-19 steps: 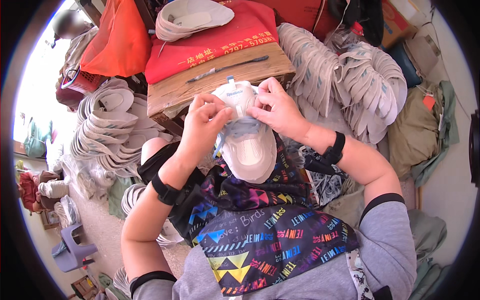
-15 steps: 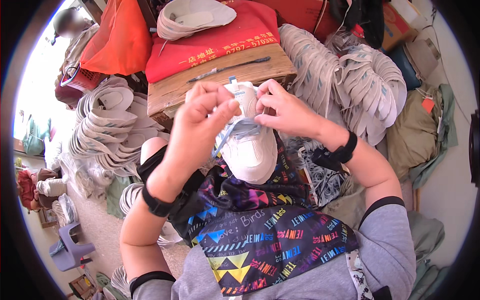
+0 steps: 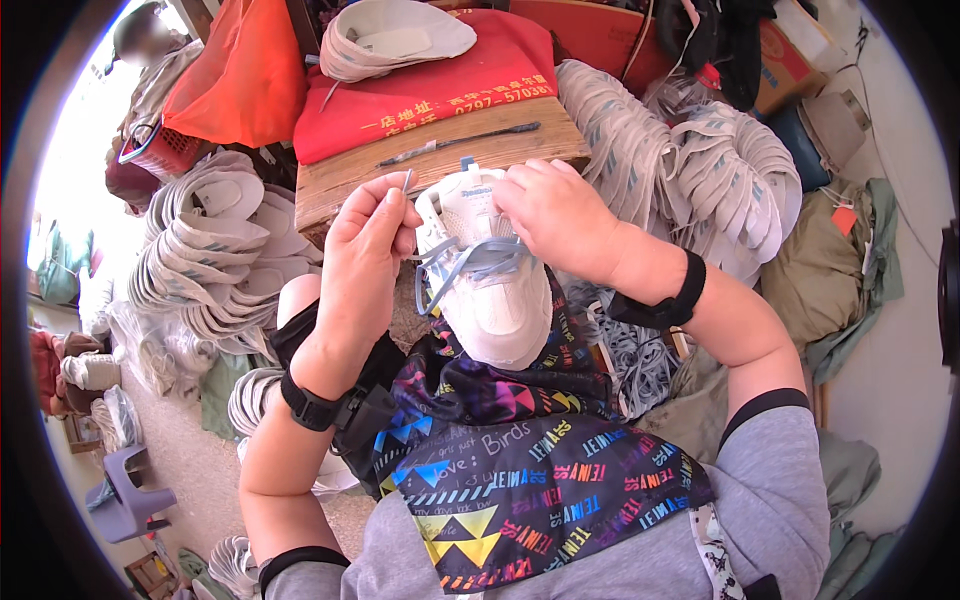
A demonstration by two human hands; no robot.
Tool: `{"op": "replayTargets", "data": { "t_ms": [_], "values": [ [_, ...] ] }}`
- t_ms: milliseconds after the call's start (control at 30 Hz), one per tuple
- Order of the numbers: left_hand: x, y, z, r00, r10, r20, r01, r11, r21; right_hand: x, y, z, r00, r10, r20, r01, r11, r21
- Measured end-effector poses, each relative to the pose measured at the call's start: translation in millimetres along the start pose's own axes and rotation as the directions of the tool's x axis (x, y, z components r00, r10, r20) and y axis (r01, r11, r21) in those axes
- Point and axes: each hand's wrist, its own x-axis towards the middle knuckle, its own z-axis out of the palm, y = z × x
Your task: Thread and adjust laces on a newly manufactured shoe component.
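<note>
A white shoe [image 3: 500, 315] rests toe toward me over my lap, its heel end near a wooden bench. Blue-grey laces [image 3: 482, 262] cross its upper, and a loop hangs off the left side. My left hand [image 3: 375, 228] is beside the shoe's left edge, thumb and forefinger pinched on a lace whose tip pokes up above them. On the right, my right hand [image 3: 555, 215] bends over the shoe's collar and eyelets with curled fingers. What those fingertips grip, if anything, is hidden behind the hand.
Ahead stands the wooden bench [image 3: 330, 195] with a red cloth [image 3: 400, 115], a dark thin tool [image 3: 460, 145] and stacked shoe uppers [image 3: 400, 40]. More uppers pile up at left [image 3: 200, 250] and right [image 3: 745, 190]. A box of laces [image 3: 640, 360] sits right of my lap.
My left hand has lowered and drawn left, away from the shoe's tongue, closing on the lace. My right hand has turned over and moved slightly left across the collar. The lace loop has spread.
</note>
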Motion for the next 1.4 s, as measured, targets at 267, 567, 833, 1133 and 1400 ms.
{"op": "replayTargets", "data": {
  "t_ms": [267,567,833,1133,1400],
  "values": [
    [-7,-10,-21,1.0,-0.031,-0.005,0.031,0.996,-0.089,10,-26,17,0.993,-0.085,-0.079,0.072,0.985,-0.156],
    [-10,-23,-27,0.997,-0.073,-0.02,0.072,0.996,-0.047,2,-20,27,0.991,0.129,0.034,-0.13,0.991,0.02],
    [-11,-34,-24,0.996,-0.084,-0.016,0.085,0.991,0.103,18,-21,30,0.999,-0.024,-0.034,0.024,1.0,0.011],
    [-2,-43,-10,0.892,0.377,0.248,-0.405,0.425,0.81,58,-14,21,0.928,0.357,0.102,-0.331,0.673,0.661],
    [14,-45,8,0.774,0.442,0.453,-0.538,0.082,0.839,36,-9,14,0.893,0.401,0.202,-0.399,0.501,0.768]
  ]
}}
